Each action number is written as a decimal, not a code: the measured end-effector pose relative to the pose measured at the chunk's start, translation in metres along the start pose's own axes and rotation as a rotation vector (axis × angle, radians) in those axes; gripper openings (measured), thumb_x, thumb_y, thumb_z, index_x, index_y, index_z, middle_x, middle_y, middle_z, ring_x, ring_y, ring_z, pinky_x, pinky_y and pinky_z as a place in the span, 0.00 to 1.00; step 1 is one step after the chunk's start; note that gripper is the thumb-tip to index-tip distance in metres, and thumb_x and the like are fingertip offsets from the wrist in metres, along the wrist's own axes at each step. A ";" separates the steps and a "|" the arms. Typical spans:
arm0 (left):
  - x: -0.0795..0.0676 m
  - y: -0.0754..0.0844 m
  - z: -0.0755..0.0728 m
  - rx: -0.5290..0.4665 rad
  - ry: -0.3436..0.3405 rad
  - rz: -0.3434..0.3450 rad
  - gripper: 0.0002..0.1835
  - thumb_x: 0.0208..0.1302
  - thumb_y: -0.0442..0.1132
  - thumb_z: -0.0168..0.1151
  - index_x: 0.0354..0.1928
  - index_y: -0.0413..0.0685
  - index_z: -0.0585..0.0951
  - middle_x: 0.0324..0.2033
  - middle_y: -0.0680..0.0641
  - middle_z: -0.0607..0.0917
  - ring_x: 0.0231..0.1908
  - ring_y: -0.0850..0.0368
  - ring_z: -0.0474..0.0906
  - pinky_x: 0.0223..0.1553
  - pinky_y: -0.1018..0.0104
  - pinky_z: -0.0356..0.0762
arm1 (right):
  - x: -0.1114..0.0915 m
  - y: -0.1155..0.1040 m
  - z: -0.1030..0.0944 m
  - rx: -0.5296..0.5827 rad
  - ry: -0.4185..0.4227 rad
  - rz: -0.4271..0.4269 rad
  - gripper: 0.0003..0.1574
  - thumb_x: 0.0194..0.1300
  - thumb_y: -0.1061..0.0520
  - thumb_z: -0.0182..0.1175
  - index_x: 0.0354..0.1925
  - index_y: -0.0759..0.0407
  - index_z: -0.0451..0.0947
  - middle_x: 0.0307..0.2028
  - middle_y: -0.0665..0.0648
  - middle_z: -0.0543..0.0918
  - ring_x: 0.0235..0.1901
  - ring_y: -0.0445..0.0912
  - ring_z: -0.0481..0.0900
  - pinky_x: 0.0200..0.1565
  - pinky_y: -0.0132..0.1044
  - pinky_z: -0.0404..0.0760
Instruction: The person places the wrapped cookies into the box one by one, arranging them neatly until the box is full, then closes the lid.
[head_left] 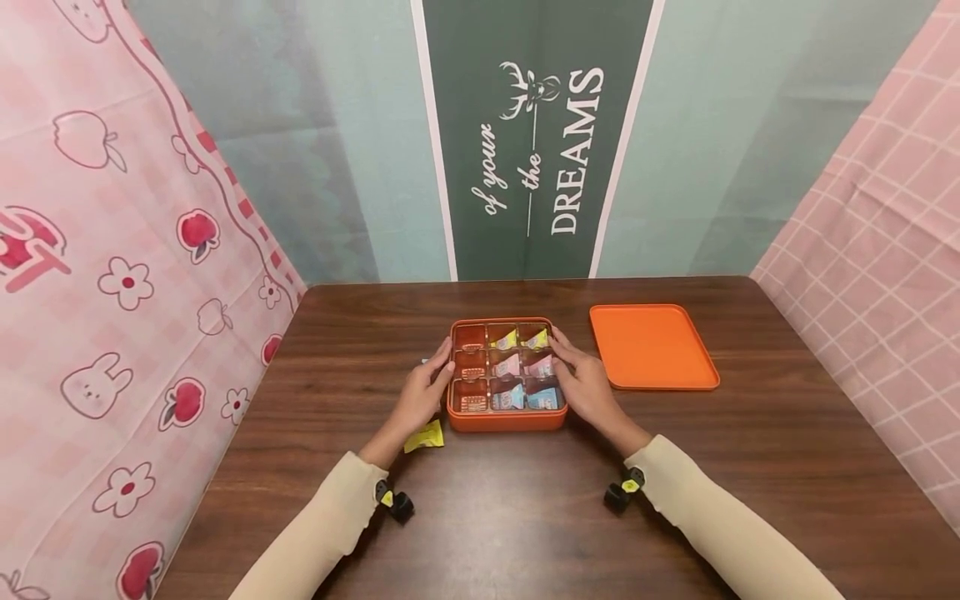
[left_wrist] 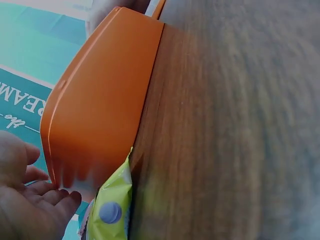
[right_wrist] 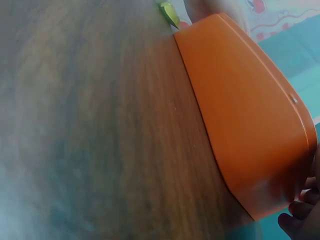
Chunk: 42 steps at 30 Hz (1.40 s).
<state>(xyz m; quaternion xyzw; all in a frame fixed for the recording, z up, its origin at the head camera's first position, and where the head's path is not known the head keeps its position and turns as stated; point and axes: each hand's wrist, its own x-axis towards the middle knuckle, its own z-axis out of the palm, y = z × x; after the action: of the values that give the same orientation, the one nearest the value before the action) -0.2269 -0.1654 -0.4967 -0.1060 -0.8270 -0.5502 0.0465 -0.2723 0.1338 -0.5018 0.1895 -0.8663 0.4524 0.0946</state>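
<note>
On the tabletop, left hand and right hand are both holding the sides of an orange box, candies in its middle and right columns, lid off to the right.

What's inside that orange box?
In the box, the middle and right columns hold wrapped sweets: yellow at the back, pink between, blue in front. The left column shows none. What lies under the sweets is hidden.

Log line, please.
orange box: uncovered, packets inside; left hand: touching left side; right hand: touching right side; lid: right of box; yellow packet: outside
</note>
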 end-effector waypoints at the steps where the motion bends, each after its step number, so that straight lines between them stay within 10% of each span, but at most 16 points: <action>1: -0.001 0.000 0.000 -0.005 0.005 -0.003 0.27 0.80 0.41 0.50 0.76 0.41 0.64 0.76 0.48 0.63 0.47 0.43 0.83 0.30 0.61 0.86 | 0.001 0.001 0.000 -0.003 0.001 -0.003 0.26 0.74 0.62 0.56 0.68 0.65 0.73 0.71 0.55 0.70 0.70 0.52 0.67 0.69 0.56 0.65; 5: -0.004 0.000 0.000 -0.051 0.039 0.007 0.26 0.79 0.38 0.53 0.74 0.41 0.67 0.73 0.43 0.68 0.57 0.49 0.79 0.27 0.69 0.83 | 0.002 0.002 -0.001 -0.008 -0.001 0.000 0.26 0.73 0.62 0.57 0.67 0.64 0.74 0.71 0.54 0.71 0.70 0.53 0.68 0.69 0.56 0.66; 8: -0.008 0.002 -0.002 -0.095 0.079 0.009 0.25 0.77 0.36 0.55 0.73 0.41 0.70 0.60 0.33 0.80 0.45 0.49 0.83 0.29 0.72 0.81 | 0.002 0.003 -0.001 0.000 -0.006 0.007 0.26 0.73 0.61 0.57 0.67 0.63 0.75 0.71 0.54 0.71 0.70 0.53 0.68 0.69 0.57 0.66; 11: -0.011 0.004 -0.006 -0.085 0.110 0.014 0.24 0.76 0.33 0.56 0.72 0.42 0.72 0.58 0.33 0.82 0.45 0.47 0.84 0.38 0.67 0.85 | 0.001 0.003 -0.001 0.004 -0.006 0.012 0.25 0.74 0.61 0.57 0.67 0.63 0.75 0.71 0.53 0.71 0.70 0.53 0.68 0.69 0.56 0.66; 15: -0.013 0.012 -0.016 -0.064 0.130 0.048 0.24 0.75 0.28 0.55 0.71 0.38 0.72 0.68 0.37 0.74 0.68 0.46 0.70 0.66 0.56 0.69 | 0.001 0.006 -0.002 0.000 0.002 0.009 0.25 0.75 0.60 0.57 0.67 0.62 0.75 0.70 0.53 0.72 0.69 0.53 0.69 0.68 0.56 0.67; 24: -0.027 0.054 -0.046 -0.033 0.120 0.019 0.24 0.74 0.27 0.54 0.70 0.33 0.71 0.65 0.34 0.76 0.66 0.40 0.72 0.64 0.60 0.70 | 0.002 0.006 -0.004 -0.002 0.006 0.009 0.25 0.75 0.59 0.57 0.67 0.62 0.74 0.70 0.53 0.72 0.69 0.52 0.70 0.68 0.55 0.67; 35: -0.028 0.015 -0.064 0.003 0.137 0.012 0.22 0.74 0.32 0.59 0.68 0.41 0.76 0.65 0.41 0.78 0.66 0.48 0.74 0.61 0.72 0.72 | 0.007 0.007 -0.007 -0.049 -0.038 -0.014 0.27 0.75 0.57 0.58 0.68 0.60 0.73 0.70 0.52 0.72 0.67 0.54 0.72 0.65 0.54 0.71; 42: -0.034 0.018 -0.071 0.101 0.117 -0.021 0.22 0.70 0.30 0.63 0.65 0.39 0.79 0.63 0.42 0.80 0.63 0.47 0.76 0.60 0.54 0.76 | 0.010 0.009 -0.010 -0.036 -0.067 -0.018 0.26 0.76 0.58 0.57 0.68 0.61 0.73 0.70 0.53 0.72 0.67 0.54 0.72 0.65 0.54 0.71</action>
<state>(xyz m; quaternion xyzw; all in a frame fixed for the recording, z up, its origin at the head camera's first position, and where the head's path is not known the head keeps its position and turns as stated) -0.1929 -0.2282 -0.4597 -0.0622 -0.8507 -0.5135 0.0942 -0.2851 0.1444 -0.4998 0.2104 -0.8753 0.4293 0.0728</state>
